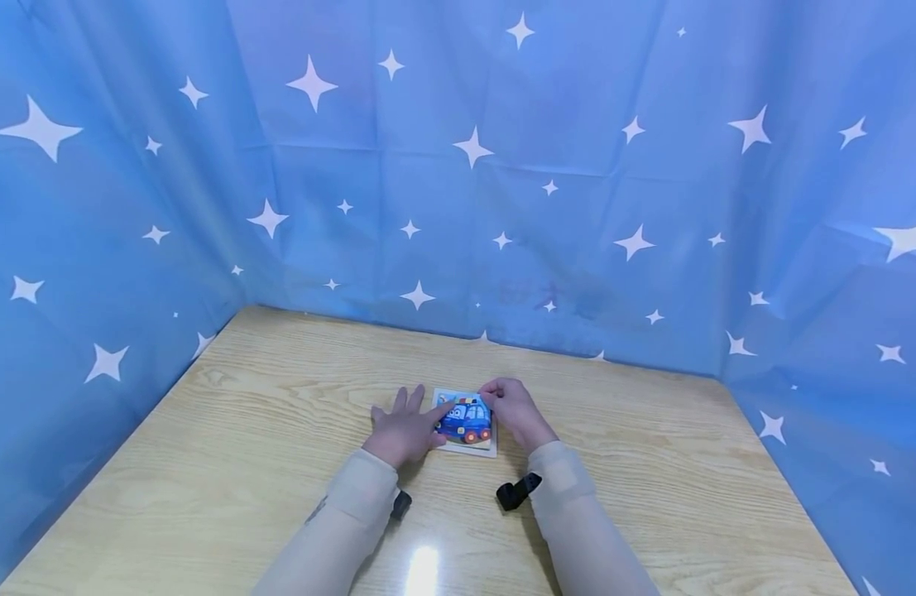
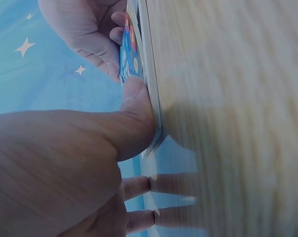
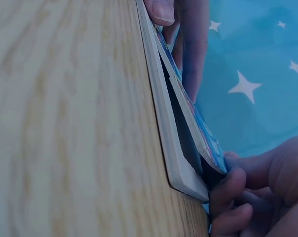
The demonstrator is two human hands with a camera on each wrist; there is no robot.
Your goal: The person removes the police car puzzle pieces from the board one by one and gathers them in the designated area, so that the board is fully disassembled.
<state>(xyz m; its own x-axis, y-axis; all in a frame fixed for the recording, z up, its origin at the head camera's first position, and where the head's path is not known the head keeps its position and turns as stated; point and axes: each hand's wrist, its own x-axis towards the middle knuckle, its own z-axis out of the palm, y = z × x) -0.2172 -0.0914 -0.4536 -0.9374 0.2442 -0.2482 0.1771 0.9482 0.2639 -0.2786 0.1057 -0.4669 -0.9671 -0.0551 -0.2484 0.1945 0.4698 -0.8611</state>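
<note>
pinching far right edge of car picture [image 1: 471, 418] between thumb and fingers of your right hand [image 1: 515, 410]. picture tilted up at that end, dark gap between it and tray [image 3: 171, 153]. your left hand [image 1: 404, 430] spread, fingers straight, index finger laid over picture's left part, thumb pressed near its close left corner. tray flat on table [image 1: 636, 497], between your hands; both forearms angled inward.
</note>
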